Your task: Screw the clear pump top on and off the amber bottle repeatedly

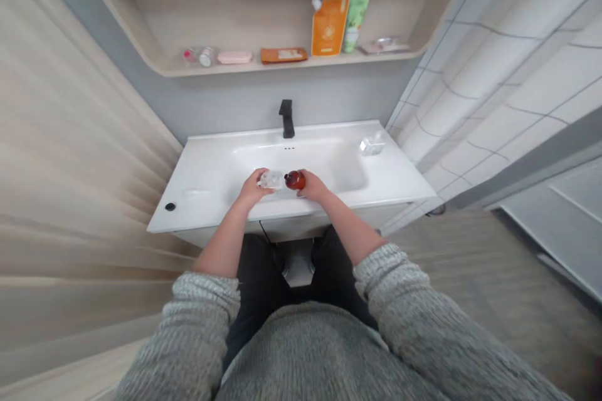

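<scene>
Over the white basin of the washbasin (pixel 301 166), my left hand (pixel 251 187) grips a small clear glass or plastic object (pixel 271 180). Its exact kind is hard to tell. My right hand (pixel 311 187) holds a small amber bottle (pixel 295 180), tilted onto its side with its round body showing. The two held objects are side by side and almost touching, and my fingers hide part of each.
A black faucet (pixel 286 119) rises behind the basin, and a clear soap dish (pixel 372 145) sits on the right of the counter. A small black hole (pixel 170 207) marks the left counter. Above, a shelf (pixel 291 64) carries toiletries. Tiled wall stands right.
</scene>
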`<state>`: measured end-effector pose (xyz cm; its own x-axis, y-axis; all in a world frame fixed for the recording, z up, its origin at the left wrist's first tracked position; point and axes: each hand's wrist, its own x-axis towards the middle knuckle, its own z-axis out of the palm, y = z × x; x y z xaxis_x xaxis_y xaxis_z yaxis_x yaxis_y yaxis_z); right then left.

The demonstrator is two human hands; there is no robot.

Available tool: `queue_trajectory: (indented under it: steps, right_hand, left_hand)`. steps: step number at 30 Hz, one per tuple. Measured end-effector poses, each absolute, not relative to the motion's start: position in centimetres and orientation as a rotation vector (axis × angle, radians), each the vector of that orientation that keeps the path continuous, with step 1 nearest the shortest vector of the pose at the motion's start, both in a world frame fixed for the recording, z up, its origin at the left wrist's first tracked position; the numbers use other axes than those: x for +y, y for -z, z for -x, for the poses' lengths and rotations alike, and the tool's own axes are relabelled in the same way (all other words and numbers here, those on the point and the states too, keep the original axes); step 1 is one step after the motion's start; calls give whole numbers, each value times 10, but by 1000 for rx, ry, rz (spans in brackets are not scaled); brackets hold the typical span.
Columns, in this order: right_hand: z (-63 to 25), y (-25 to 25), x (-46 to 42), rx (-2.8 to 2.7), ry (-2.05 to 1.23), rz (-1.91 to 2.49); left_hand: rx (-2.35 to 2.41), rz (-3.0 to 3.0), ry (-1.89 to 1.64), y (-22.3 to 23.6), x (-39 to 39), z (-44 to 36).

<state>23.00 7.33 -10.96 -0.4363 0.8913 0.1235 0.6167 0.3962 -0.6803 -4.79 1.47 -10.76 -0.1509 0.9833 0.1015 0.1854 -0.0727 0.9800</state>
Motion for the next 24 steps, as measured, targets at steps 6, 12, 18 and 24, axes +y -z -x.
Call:
queue_trajectory:
  steps: [6, 12, 18, 24]
  right_hand:
    - [-229, 110, 73, -2209, -755, 1292]
    - [-229, 109, 73, -2233, -765, 1271]
    - [-228, 110, 72, -2243, -745, 1289]
    - [-229, 110, 71, -2243, -736, 1273]
  left_hand:
    - [1386, -1349, -1271, 113, 20, 50]
    - [1378, -1386, -1266, 115, 19, 49]
    - [1435, -1369, -1278, 113, 16, 46]
    - [1498, -1440, -1255, 110, 14, 48]
